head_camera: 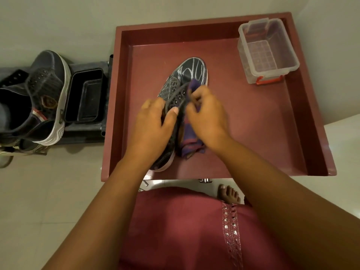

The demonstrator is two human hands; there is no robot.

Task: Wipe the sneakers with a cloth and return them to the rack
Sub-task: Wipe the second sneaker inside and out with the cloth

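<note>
1. My left hand (153,125) reaches in from the lower left of the frame, forearm stretched forward, and grips the dark grey canvas sneaker with white scribble lines (185,80) at its laced throat; the thumb lies over the eyelet row and the fingers curl round the shoe's left side.
2. My right hand (206,115) comes in from the lower right, wrist bent inward, fingers curled and pinching a purple striped cloth (190,147) against the sneaker's right side, just beside the eyelets.
3. The cloth bunches above the right fingers near the toe cap and hangs out below the palm, its loose end lying on the tray floor beside the heel.
4. The sneaker lies in the middle of the frame, toe toward the top, heel toward me and partly hidden under my left wrist. It rests on the floor of a dark red square tray with raised walls (303,121).
5. In the upper right corner of the tray stands a clear plastic storage box with red latches (269,53), well apart from both hands.
6. At the left of the frame, outside the tray, a second dark grey sneaker with a thick white sole (48,88) sits on a black plastic shoe rack (85,98), touching other footwear at the edge of the frame.
7. At the bottom, a maroon garment with a mirrored trim strip (185,230) and bare toes (228,193) on the pale tiled floor (48,191).
</note>
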